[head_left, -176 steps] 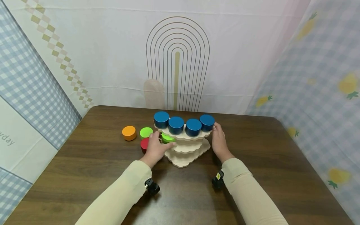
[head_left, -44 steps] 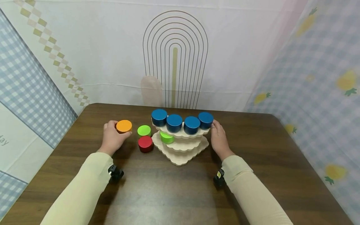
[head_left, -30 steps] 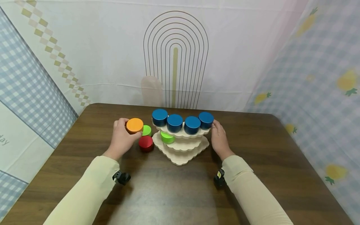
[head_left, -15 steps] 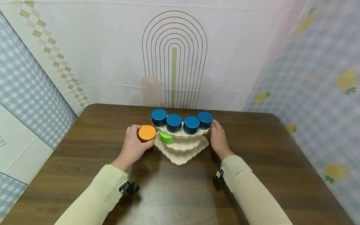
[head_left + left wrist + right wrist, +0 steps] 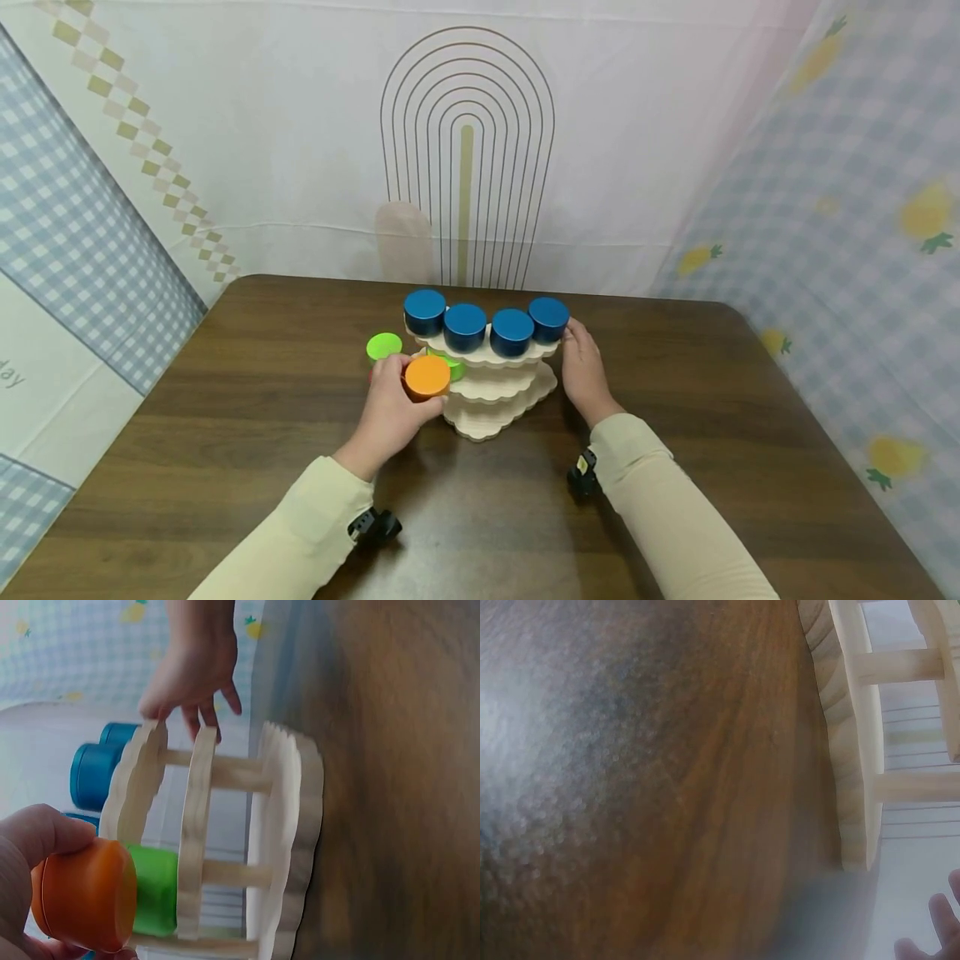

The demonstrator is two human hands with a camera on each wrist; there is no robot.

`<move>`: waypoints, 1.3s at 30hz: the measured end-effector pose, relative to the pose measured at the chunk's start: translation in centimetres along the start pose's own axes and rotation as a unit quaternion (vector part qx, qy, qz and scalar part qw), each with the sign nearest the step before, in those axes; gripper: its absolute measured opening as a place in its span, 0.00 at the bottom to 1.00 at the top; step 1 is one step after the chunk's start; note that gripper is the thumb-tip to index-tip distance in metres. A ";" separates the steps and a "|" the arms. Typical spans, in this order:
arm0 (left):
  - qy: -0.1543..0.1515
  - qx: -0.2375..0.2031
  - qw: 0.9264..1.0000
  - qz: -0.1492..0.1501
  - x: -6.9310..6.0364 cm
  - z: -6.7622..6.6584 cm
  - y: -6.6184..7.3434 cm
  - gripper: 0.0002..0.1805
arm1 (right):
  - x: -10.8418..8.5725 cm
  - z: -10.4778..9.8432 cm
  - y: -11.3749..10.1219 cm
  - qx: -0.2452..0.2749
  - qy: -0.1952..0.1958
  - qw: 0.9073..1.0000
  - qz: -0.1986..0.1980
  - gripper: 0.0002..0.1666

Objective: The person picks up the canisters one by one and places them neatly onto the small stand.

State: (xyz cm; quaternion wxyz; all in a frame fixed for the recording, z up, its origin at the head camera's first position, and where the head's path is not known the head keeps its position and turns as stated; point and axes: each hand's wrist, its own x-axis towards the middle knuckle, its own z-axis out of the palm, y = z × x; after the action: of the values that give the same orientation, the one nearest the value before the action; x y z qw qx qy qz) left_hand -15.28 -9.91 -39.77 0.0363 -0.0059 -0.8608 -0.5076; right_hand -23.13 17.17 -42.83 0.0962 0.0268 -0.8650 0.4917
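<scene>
On a clock centred on the three-tiered, scalloped wooden stand (image 5: 487,421), the left hand (image 5: 390,412) is at about eight o'clock, pinching an orange cylinder (image 5: 427,377) between thumb and fingers. I see that cylinder near the stand's left side, in front of a green cylinder (image 5: 155,892) seated on the middle tier (image 5: 495,386); I cannot tell whether the two touch. At three o'clock, the right hand (image 5: 587,371) has its fingers extended and spread, and appears to touch the edge of the top tier (image 5: 480,358), which carries four blue cylinders (image 5: 466,327). Between nine and ten o'clock, another green cylinder (image 5: 384,346) stands on the dark wooden table (image 5: 247,375). I judge the step in hand to be bringing the orange piece to the middle tier; the next move seems to call for sliding it level under the top tier, clear of its green neighbour, before letting go.
</scene>
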 end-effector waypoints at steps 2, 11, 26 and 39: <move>0.000 0.001 1.000 0.001 -0.2 0.5 0.1 0.35 | 0.0 0.0 0.0 0.002 0.001 1.000 0.000 0.27; -0.003 0.002 1.000 0.000 -0.9 2.5 0.7 0.31 | 0.0 0.0 -0.2 -0.004 -0.001 1.000 0.013 0.27; 0.014 0.003 0.999 -0.032 -1.6 5.6 2.1 0.33 | -0.1 0.0 -0.2 0.003 0.002 1.000 0.005 0.27; 0.021 -0.021 0.998 -0.054 -1.2 7.3 2.7 0.33 | -0.1 0.0 -0.1 0.001 0.005 1.000 0.006 0.27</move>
State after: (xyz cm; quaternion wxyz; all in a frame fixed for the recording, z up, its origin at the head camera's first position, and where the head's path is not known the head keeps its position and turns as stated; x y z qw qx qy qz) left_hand -14.36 -2.23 -41.03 0.0265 0.0508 -0.8483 -0.5265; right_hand -23.03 17.13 -42.80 0.0971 0.0193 -0.8642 0.4933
